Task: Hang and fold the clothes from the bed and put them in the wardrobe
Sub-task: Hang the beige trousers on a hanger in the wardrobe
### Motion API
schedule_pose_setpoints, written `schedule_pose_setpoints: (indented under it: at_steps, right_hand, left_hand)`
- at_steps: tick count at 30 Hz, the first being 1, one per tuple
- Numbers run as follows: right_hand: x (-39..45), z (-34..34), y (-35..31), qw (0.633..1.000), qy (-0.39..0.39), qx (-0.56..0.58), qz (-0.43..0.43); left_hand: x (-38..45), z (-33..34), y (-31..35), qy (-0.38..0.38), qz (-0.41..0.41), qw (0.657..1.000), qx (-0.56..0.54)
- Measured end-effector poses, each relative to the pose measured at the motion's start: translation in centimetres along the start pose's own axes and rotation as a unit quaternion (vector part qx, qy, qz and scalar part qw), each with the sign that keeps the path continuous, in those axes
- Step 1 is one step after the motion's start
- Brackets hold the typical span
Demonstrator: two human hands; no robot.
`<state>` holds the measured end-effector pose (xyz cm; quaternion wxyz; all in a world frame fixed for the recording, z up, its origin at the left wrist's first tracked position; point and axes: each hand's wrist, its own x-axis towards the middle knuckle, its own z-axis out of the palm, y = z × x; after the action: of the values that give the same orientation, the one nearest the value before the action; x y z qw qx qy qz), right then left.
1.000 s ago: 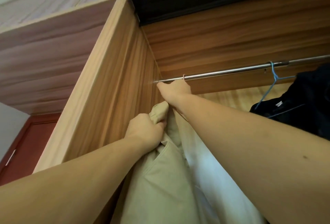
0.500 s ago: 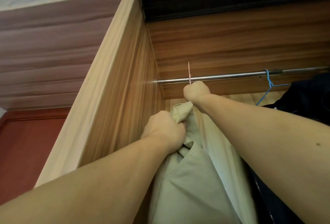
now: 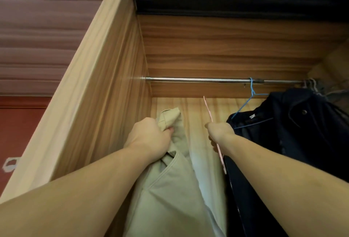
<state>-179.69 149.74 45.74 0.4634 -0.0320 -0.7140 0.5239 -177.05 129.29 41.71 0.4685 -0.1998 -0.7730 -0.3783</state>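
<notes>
A beige garment [image 3: 170, 189] hangs down inside the open wooden wardrobe [image 3: 105, 78]. My left hand [image 3: 149, 138] grips its bunched top edge, near the wardrobe's left wall. My right hand [image 3: 220, 133] holds a thin pink hanger [image 3: 208, 110] whose hook sticks up, well below the metal rail [image 3: 198, 80] and off it. The hanger's lower part runs down behind my right wrist.
A dark navy jacket [image 3: 294, 142] hangs on a blue wire hanger [image 3: 249, 99] at the right of the rail, close beside my right arm. More hangers crowd the rail's far right end [image 3: 311, 83]. A reddish door [image 3: 18, 133] lies left of the wardrobe.
My right hand has come down from the rail with the pink hanger and moved right, so the hook is off the rail now. My left hand still holds the beige garment.
</notes>
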Motion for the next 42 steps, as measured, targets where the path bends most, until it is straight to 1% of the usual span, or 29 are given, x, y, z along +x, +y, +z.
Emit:
schedule_pose_setpoints:
  at_steps: [3,5,10,13,16,18,21,23,25,27,30,34,39,42]
  right_hand:
    - [-1.3,-1.9,2.7,1.0,0.009,-0.01,-0.004]
    - [-2.4,-3.8,3.8,1.0,-0.008,-0.015,0.013]
    - [-5.7,-8.7,3.8,0.999,0.013,-0.034,0.017]
    - [-8.6,-11.4,3.8,0.995,-0.024,-0.089,0.036]
    - [-11.3,-14.1,3.0,0.994,-0.056,-0.094,0.025]
    - [-12.9,-16.0,1.8,0.996,-0.057,-0.063,-0.001]
    - [-15.6,-19.0,-0.3,0.998,-0.044,0.048,-0.023]
    - [-17.9,-21.4,-1.4,0.988,-0.046,0.148,-0.007]
    - [-20.4,-24.1,-2.2,0.969,-0.066,0.237,0.02]
    - [-22.7,-27.0,-2.8,0.955,-0.083,0.283,0.04]
    - [-25.6,-31.3,-3.5,0.949,-0.082,0.299,0.052]
    - [-27.7,-34.9,-4.8,0.952,-0.04,0.297,0.053]
    - [-29.2,-36.2,-5.2,0.959,-0.007,0.281,0.047]
    - [-29.8,-36.3,-5.0,0.962,0.028,0.267,0.05]
  left_hand:
    - [-1.0,0.0,-0.1,-0.021,0.003,0.999,-0.024]
    - [-1.8,0.2,-0.3,-0.04,0.008,0.998,-0.041]
    - [-4.5,0.6,0.0,-0.078,0.03,0.993,-0.084]
    - [-7.2,0.2,-0.2,-0.117,0.026,0.984,-0.128]
    - [-9.9,-1.0,0.1,-0.153,0.008,0.975,-0.164]
    - [-11.4,-2.2,1.2,-0.151,-0.017,0.972,-0.177]
    - [-14.1,-3.7,4.1,-0.142,-0.061,0.961,-0.231]
    - [-16.3,-4.5,6.7,-0.142,-0.083,0.956,-0.244]
    - [-18.8,-5.0,9.5,-0.147,-0.1,0.956,-0.234]
    - [-21.0,-5.1,12.1,-0.161,-0.116,0.955,-0.219]
    - [-23.9,-5.1,15.4,-0.19,-0.139,0.954,-0.187]
    - [-26.7,-4.6,17.8,-0.212,-0.157,0.953,-0.151]
    - [-29.3,-3.2,19.8,-0.258,-0.171,0.941,-0.136]
    - [-30.6,-2.7,20.2,-0.278,-0.186,0.929,-0.158]
